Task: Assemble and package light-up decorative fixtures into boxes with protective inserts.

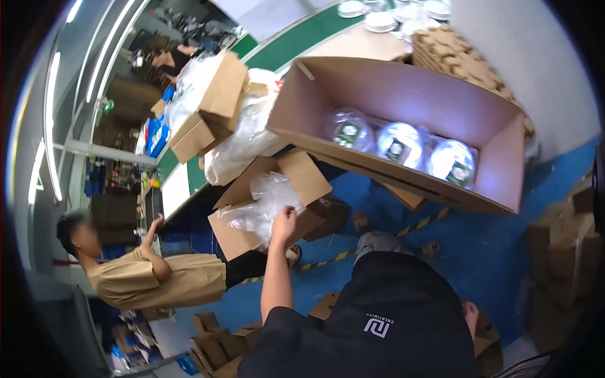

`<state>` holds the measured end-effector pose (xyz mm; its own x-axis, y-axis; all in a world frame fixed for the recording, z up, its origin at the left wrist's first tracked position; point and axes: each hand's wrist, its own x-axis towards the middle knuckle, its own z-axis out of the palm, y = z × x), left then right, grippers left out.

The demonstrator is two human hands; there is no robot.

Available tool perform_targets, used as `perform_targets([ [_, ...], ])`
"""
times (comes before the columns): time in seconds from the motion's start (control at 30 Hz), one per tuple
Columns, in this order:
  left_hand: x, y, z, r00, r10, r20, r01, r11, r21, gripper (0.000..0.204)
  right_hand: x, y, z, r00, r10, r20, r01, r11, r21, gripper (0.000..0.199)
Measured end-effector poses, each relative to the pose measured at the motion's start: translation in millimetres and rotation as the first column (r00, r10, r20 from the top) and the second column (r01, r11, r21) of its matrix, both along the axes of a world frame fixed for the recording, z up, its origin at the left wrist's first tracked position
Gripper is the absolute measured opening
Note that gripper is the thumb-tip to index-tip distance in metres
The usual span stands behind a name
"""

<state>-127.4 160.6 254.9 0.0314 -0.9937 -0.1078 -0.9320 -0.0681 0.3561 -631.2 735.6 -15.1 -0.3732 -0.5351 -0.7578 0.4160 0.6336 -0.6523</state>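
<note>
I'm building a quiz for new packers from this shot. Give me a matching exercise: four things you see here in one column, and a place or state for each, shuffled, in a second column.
Things:
1. left hand
2. round wrapped items
3. small open carton
4. yellow-black striped tape

Places or states:
a. lying on the blue floor
b. in a row inside the large tilted carton
c. gripping clear plastic bags
d. flaps open, filled with clear plastic bags

Pairs: 1-c, 2-b, 3-d, 4-a
</note>
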Motion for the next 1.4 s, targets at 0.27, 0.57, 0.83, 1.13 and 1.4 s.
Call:
perform_targets([
  [0.27,109,-158,7,0.956,0.031,-0.292,-0.084,0.982,-0.168,0.025,-4,-140,94,0.948,0.150,-0.281,-0.078,0.965,0.252,0.016],
  [0.57,95,-237,153,0.683,-0.343,-0.644,-0.084,0.840,-0.536,0.018,104,-262,115,0.900,0.249,-0.359,-0.193,0.964,0.185,0.013],
  [0.83,90,-405,269,0.872,-0.483,0.081,0.489,0.849,-0.197,0.039,96,-321,142,0.825,0.459,-0.330,-0.372,0.880,0.295,0.015],
  [1.13,43,-378,357,0.934,-0.217,0.284,0.322,0.858,-0.401,0.016,54,-302,178,0.748,0.523,-0.408,-0.398,0.846,0.354,0.032],
  [1.4,80,-513,240,0.922,-0.219,0.320,0.321,0.893,-0.315,0.056,2,-354,300,0.648,0.654,-0.389,-0.511,0.753,0.415,0.048],
])
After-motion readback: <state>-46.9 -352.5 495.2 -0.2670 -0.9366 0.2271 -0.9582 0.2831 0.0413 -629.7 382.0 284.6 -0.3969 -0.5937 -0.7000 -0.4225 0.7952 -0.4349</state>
